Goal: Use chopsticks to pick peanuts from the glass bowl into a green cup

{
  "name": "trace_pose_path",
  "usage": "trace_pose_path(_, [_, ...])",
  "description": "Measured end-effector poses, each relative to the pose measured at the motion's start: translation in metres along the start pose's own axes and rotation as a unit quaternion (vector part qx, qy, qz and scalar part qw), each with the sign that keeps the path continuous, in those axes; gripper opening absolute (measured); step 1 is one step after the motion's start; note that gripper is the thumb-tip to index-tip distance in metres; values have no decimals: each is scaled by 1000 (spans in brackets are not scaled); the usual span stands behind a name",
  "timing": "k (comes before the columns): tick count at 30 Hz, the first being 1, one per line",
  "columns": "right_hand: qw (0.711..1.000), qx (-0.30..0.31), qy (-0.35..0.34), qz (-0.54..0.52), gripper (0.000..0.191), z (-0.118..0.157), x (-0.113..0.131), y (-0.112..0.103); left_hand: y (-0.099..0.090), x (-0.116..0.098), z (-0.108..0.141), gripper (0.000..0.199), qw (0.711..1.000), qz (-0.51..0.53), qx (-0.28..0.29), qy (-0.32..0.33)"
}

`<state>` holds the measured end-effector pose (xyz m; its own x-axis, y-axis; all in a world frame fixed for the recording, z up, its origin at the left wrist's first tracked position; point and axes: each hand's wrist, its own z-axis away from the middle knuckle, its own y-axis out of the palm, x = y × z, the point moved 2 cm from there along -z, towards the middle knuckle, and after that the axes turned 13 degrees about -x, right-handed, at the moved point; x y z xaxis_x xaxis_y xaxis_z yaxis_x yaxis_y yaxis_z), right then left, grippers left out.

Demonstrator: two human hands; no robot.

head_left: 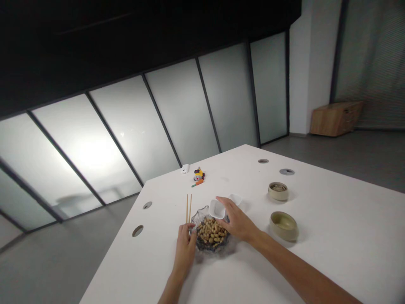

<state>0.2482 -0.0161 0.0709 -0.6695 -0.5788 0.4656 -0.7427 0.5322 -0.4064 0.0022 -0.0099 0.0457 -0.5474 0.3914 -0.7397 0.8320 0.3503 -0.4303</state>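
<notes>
A clear glass bowl (pixel 202 214) full of peanuts (pixel 211 232) stands on the white table. My right hand (pixel 236 219) holds a small white cup (pixel 217 209) tilted over the bowl's far right side, its fingers closed round the rim. Nothing can be seen inside the cup. At the bowl's left edge is my left hand (pixel 186 245), its thumb and fingers curled; whether they grip the bowl rim or the near ends of the chopsticks (pixel 189 209) is hard to tell. Behind the right hand lies another white dish (pixel 235 199), partly hidden.
To the right are a green bowl (pixel 284 225) and a smaller bowl (pixel 278 191) with something pale inside. A yellow toy (pixel 199 174), an orange carrot-like piece (pixel 198 183) and a white case (pixel 185 169) lie at the far edge. The table (pixel 332 202) has several round holes.
</notes>
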Motion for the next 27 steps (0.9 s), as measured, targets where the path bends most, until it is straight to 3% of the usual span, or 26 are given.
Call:
trace_pose_path(9, [1000, 11, -11, 18, 68, -1, 3, -1, 0, 3, -2, 30, 1000, 7, 1, 0])
trace_pose_path(13, [998, -19, -11, 54, 67, -7, 3, -8, 0, 4, -2, 30, 1000, 7, -2, 3])
trace_pose_path(18, [986, -84, 67, 131, 61, -19, -10, -26, -1, 3, -2, 27, 1000, 13, -8, 1])
trace_pose_path(22, [972, -63, 126, 189, 52, -21, -17, -35, -1, 2, -2, 27, 1000, 9, -9, 11])
trace_pose_path(27, [963, -24, 157, 217, 40, -22, -6, -44, -1, 4, -2, 29, 1000, -1, -5, 6])
